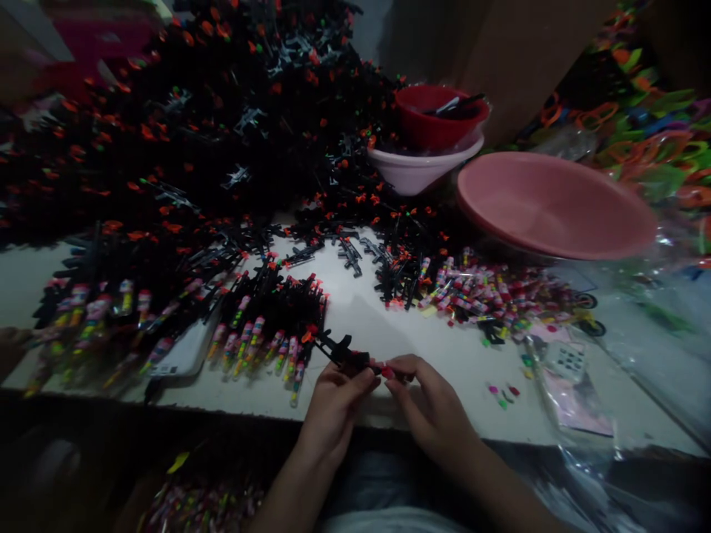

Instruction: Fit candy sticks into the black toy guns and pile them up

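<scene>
At the table's front edge, my left hand [332, 406] is closed on a small black toy gun [343, 351] with an orange tip pointing up and left. The thumb and fingers of my right hand [432, 409] pinch a small red piece [387, 371] at the gun's near end. Whether that piece is joined to the gun or only touches it, I cannot tell. Left of my hands lie toy guns fitted with candy tubes [252, 344], in a row. Loose black toy guns [349, 255] are scattered beyond my hands.
A large heap of toy guns [183, 133] covers the back left. Candy tubes [489, 292] lie in a pile at right, before a pink basin [555, 207]. A red bowl [441, 133] sits in a paler one. A white box-like device [186, 352] and another person's hand [12, 348] are at left.
</scene>
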Demonstrator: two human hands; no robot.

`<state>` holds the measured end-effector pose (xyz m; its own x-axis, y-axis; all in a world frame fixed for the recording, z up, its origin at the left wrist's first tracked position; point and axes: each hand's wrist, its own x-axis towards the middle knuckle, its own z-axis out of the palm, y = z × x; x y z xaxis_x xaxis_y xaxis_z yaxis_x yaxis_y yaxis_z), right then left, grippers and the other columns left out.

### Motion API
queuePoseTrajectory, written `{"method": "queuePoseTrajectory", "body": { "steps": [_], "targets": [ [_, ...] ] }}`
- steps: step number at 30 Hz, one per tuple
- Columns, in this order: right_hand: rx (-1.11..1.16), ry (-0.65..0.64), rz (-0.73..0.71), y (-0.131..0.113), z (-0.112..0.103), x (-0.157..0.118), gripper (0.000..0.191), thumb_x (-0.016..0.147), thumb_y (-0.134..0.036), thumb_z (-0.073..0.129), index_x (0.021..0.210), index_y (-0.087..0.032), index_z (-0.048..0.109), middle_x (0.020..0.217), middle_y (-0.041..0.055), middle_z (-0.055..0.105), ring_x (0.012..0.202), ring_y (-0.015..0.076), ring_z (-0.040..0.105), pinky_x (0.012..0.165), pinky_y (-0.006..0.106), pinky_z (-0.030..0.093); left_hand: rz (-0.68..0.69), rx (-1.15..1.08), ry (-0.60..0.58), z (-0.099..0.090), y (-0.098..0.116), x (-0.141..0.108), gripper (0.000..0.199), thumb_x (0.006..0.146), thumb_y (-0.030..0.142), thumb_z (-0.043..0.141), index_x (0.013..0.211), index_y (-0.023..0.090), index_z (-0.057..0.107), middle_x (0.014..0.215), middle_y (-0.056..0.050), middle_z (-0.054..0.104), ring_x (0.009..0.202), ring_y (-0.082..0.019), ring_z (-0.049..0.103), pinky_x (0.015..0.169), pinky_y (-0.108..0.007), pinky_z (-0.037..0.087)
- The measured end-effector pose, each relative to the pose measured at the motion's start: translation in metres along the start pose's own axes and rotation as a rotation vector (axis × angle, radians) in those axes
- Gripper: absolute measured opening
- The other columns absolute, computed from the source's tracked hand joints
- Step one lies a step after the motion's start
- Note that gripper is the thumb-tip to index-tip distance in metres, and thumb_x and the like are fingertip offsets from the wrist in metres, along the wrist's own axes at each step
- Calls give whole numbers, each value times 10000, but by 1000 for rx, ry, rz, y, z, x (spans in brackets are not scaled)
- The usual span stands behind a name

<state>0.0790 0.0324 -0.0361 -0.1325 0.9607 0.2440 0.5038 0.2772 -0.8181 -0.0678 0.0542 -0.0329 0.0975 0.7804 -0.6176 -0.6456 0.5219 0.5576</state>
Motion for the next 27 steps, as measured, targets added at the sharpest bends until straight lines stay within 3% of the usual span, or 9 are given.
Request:
{"method": "queuePoseTrajectory", "body": {
  "steps": [7,11,16,21,23,27],
  "targets": [
    [-67,7,-55,-5,-2,-5,101,915,-183,470,1006,-214,499,920,44,626,852,163,601,739,275,502,119,116,31,-2,-5,-2,376,422,209,903,732,164,696,712,-4,728,706,-129,660,710,-222,488],
    [-189,35,-95,-3,4,-11,123,923,-180,423,1020,-210,492,893,50,630,822,177,605,715,296,502,103,122,49,-2,-13,-4,398,412,235,905,735,147,689,702,-28,720,665,-151,648,675,-251,482],
    [-446,126,-276,34,14,-22,224,885,-316,459,1046,-166,502,872,97,631,742,238,605,648,376,461,105,-60,44,2,-37,-6,437,458,272,888,824,126,699,782,-70,716,756,-199,656,748,-298,477],
    [-513,78,-267,68,14,-23,233,842,-355,491,1006,-191,509,838,100,615,720,265,598,638,401,446,82,-158,0,11,-43,-8,383,462,220,878,792,117,712,790,-84,710,774,-207,646,772,-311,469],
    [-481,88,-255,63,10,-22,190,857,-338,484,991,-205,506,845,96,605,743,258,592,650,388,453,76,-141,-9,14,-39,-11,374,478,222,873,802,126,715,781,-76,712,775,-199,648,773,-300,469],
    [-385,116,-215,30,4,-16,38,885,-228,443,875,-234,479,713,26,545,652,193,547,597,312,440,24,-34,-19,18,-31,-14,363,508,256,872,813,150,708,797,-56,723,772,-182,660,767,-280,487]
  ]
}}
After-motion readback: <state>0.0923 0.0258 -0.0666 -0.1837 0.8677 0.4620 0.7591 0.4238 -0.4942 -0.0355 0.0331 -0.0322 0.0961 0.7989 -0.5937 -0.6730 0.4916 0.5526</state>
